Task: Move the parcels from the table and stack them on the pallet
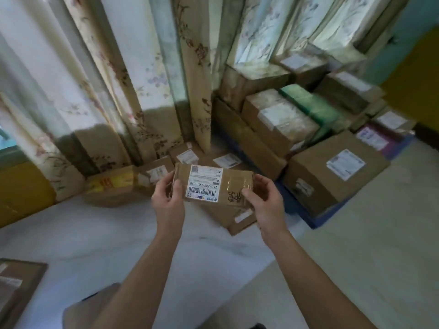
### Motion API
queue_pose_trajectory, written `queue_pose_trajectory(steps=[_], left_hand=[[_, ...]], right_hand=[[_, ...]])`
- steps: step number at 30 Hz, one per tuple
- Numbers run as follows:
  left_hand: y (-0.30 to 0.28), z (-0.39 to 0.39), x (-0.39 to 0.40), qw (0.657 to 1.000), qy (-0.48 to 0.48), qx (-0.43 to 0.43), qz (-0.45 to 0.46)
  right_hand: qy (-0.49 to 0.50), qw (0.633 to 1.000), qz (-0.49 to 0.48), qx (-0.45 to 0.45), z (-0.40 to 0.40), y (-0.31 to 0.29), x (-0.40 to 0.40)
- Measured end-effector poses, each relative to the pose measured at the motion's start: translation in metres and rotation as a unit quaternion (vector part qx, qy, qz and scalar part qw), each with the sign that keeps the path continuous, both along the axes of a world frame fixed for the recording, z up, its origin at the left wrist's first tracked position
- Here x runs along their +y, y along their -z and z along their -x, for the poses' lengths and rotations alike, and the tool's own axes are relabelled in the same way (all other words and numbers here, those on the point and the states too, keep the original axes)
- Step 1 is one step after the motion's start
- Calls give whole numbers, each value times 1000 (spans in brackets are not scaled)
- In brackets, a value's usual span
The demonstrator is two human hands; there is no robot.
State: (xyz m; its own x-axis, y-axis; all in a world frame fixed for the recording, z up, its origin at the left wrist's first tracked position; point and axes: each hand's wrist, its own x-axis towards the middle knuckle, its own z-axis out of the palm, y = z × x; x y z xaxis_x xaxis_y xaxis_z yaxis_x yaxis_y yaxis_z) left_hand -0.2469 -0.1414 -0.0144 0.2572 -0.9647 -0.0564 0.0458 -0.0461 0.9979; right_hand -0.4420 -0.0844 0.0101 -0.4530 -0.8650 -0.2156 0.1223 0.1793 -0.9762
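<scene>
In the head view, the left hand [168, 195] and the right hand [260, 200] each clasp an end of a small brown parcel [213, 185], held in the air at the centre of the frame, its white shipping label [204, 183] up; the grip of each hand is curled round its end. To do this step well, I judge it best to keep the parcel level and carry it toward the blue pallet [316, 220] at right, setting it flat on a firm box such as the large carton [332, 173] so the stack [280, 115] stays square. The white-covered bench [95, 245] in the lower left is cut off, most of the pallet is hidden under boxes, and the far parcels are blurred.
</scene>
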Motion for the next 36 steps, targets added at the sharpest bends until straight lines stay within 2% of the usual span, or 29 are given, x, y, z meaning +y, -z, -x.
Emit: queue_pose_trajectory(steps=[7, 9, 12, 17, 21, 23, 26, 31, 34, 36], left_hand=[[-19, 141, 17, 998, 31, 19, 50], [-32, 174, 14, 996, 30, 17, 86], [-52, 216, 2, 987, 57, 61, 134], [-74, 272, -41, 972, 108, 148, 145], [-84, 321, -83, 967, 127, 159, 151], [-94, 348, -99, 978, 119, 104, 135], [-105, 383, -135, 980, 116, -57, 150], [-113, 434, -197, 962, 175, -160, 133], [-105, 458, -236, 943, 162, -269, 106], [-95, 470, -256, 940, 143, -302, 62]], right_hand=[[-33, 995, 59, 74, 143, -21, 40], [-21, 995, 89, 40, 174, -31, 44], [10, 995, 102, 4, 217, -44, 35], [35, 991, 105, -74, 280, -51, -4], [28, 988, 122, -91, 319, -58, -35], [31, 990, 121, -71, 341, -63, -45], [44, 992, 120, -7, 378, -71, -66], [59, 989, 122, 51, 425, -61, -117], [25, 987, 130, 88, 448, -50, -150], [-15, 985, 124, 116, 465, -45, -171]])
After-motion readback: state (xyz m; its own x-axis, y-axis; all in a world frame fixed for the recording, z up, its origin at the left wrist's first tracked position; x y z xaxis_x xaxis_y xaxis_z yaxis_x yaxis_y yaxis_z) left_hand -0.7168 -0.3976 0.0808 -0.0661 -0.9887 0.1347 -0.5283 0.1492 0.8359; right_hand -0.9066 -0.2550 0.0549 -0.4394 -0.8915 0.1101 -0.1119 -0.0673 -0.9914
